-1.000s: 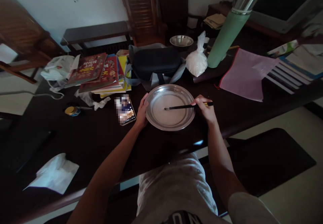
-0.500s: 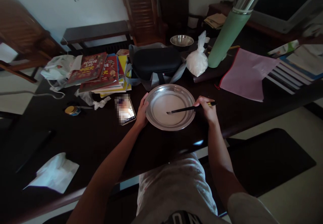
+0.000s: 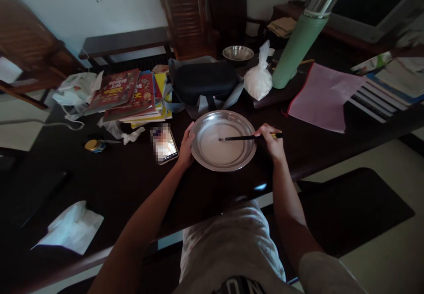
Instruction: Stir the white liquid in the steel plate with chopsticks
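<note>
A round steel bowl (image 3: 224, 166) stands on the dark table before me, holding a cloudy, whitish liquid (image 3: 220, 152). My left hand (image 3: 187, 146) is closed on the bowl's left rim. In my right hand (image 3: 270, 141), at the bowl's right edge, are dark chopsticks (image 3: 240, 138), gripped near their yellow-marked end. Their tips reach over the middle of the bowl and meet the liquid there. Left of my left hand lies a lit phone (image 3: 167, 146), its screen partly blurred out.
Behind the bowl sit a black case (image 3: 205, 82), a tied bag of white powder (image 3: 258, 82) and a tall green thermos (image 3: 300, 51). Books (image 3: 132, 93) are stacked at left, near a small jar (image 3: 95, 145). A pink pouch (image 3: 326, 99) lies right; a paper sheet (image 3: 71, 227) lies front left.
The chopstick tips have shifted up slightly, towards the far side of the bowl, so the chopsticks lie more level. My left hand keeps its place on the rim.
</note>
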`<state>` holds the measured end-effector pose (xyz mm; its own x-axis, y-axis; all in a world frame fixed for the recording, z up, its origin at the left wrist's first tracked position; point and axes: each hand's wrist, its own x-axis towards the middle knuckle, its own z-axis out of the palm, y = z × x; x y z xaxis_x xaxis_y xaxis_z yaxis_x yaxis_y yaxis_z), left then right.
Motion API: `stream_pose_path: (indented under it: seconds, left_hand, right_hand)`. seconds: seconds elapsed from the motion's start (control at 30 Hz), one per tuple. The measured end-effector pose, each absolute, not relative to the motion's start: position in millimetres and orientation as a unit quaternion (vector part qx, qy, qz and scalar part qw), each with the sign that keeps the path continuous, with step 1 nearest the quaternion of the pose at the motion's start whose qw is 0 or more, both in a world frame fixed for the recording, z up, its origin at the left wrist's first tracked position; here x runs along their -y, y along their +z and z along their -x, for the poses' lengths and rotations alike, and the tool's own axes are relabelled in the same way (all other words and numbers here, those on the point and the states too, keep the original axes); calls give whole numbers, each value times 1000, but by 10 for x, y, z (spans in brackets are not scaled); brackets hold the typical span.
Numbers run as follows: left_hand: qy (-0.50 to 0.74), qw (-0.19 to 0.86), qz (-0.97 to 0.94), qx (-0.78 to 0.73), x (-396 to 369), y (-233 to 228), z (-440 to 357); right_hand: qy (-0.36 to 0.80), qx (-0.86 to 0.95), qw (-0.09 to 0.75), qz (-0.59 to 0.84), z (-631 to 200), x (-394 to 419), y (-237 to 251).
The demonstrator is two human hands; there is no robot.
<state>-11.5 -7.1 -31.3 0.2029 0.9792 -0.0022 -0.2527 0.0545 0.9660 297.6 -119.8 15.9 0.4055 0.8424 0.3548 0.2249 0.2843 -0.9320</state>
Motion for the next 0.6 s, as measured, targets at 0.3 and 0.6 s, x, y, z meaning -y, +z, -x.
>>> stream_pose_path:
  seconds: [0.3, 0.6]
  left_hand:
    - [494, 612, -481, -387, 75, -325, 115]
    - [496, 616, -478, -382, 81, -303, 123]
  right_hand:
    - [246, 483, 624, 563, -2959, 1201, 182]
    - [247, 485, 625, 559, -2956, 1197, 184]
